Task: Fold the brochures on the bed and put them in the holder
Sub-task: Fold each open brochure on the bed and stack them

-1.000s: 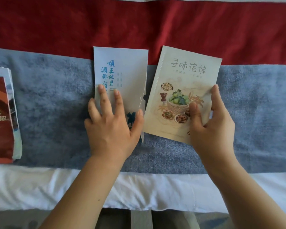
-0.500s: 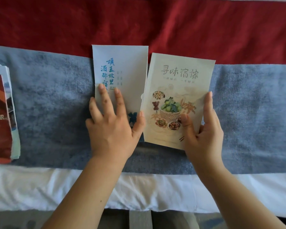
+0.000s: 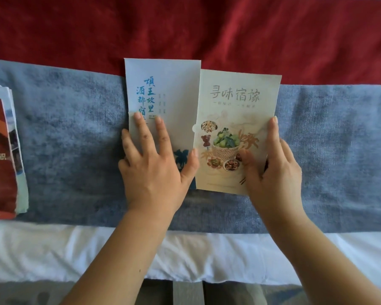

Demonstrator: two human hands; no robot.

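A translucent holder [image 3: 176, 84] lies on the bed's grey-blue runner, with a brochure in blue lettering showing through it. My left hand [image 3: 154, 170] presses flat on the holder's lower half, fingers straight and spread. To its right is a folded cream brochure [image 3: 235, 95] with food pictures. My right hand [image 3: 275, 172] pinches it at the lower right, thumb on top and index finger along the right edge. The brochure's left edge meets the holder's open right edge by the thumb notch. I cannot tell whether it has gone inside.
A stack of brochures [image 3: 0, 161] with a red cover on top lies at the left edge of the grey-blue runner [image 3: 64, 128]. Red fabric [image 3: 185, 29] covers the bed beyond it. A white sheet [image 3: 53, 249] runs along the near edge.
My right hand has slid the cream brochure leftward and straightened it, until its left edge reached the holder's right edge. My left hand has stayed pressed on the holder.
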